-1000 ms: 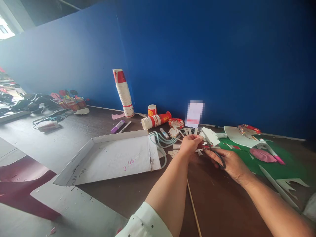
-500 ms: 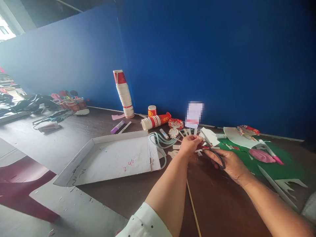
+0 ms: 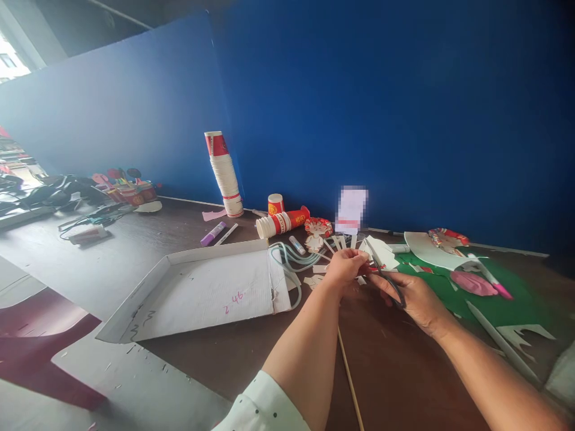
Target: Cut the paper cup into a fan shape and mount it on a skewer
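Note:
My left hand [image 3: 345,268] is closed in a pinch on a cut paper piece, mostly hidden by the fingers. White strips [image 3: 342,242] fan out just beyond the hand. My right hand [image 3: 415,302] is wrapped round the dark handles of a pair of scissors [image 3: 397,291]. The scissors' blades point up and left, close beside the left fingertips. Paper scraps [image 3: 320,269] lie left of the left hand, and a larger white paper piece [image 3: 384,251] is behind the blades. A red-and-white cut-out figure [image 3: 317,234] lies to the left.
A white box lid [image 3: 202,287] lies at left, with a coiled pale cable [image 3: 294,257] beside it. Behind stand stacked paper cups [image 3: 224,179]; more cups [image 3: 283,221] lie sideways. At right are a green sheet [image 3: 516,287] and a pink marker [image 3: 501,290]. A thin stick [image 3: 349,377] lies in front.
The view has shifted slightly, so the table things sit a little left. Both hands stay close together, the scissors still in my right hand; the white scrap under the blades shows less.

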A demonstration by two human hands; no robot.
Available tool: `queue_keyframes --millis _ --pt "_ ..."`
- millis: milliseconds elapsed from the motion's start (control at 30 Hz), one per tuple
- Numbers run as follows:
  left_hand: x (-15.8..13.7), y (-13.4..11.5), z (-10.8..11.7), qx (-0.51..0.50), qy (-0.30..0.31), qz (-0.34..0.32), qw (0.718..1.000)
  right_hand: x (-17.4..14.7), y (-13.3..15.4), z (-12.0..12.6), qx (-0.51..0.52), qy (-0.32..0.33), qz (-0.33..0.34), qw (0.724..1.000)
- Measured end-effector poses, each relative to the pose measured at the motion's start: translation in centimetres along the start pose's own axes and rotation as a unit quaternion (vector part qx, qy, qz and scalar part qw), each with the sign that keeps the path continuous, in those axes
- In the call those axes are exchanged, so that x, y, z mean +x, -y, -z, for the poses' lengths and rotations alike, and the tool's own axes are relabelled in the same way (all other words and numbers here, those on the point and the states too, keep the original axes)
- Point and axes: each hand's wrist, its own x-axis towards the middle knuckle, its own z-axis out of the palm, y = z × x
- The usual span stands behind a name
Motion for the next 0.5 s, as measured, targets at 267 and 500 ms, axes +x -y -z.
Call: queue_keyframes --millis 267,500 --pt "-0.44 -0.55 -0.21 -0.020 0.000 0.012 1.000 0.14 -0.48 0.04 0.015 0.001 -0.005 1.000" --pt "-0.56 -0.57 -0.23 -0.026 -0.001 0.007 1.000 0.11 -0.46 0.18 0.017 0.008 -0.001 1.000"
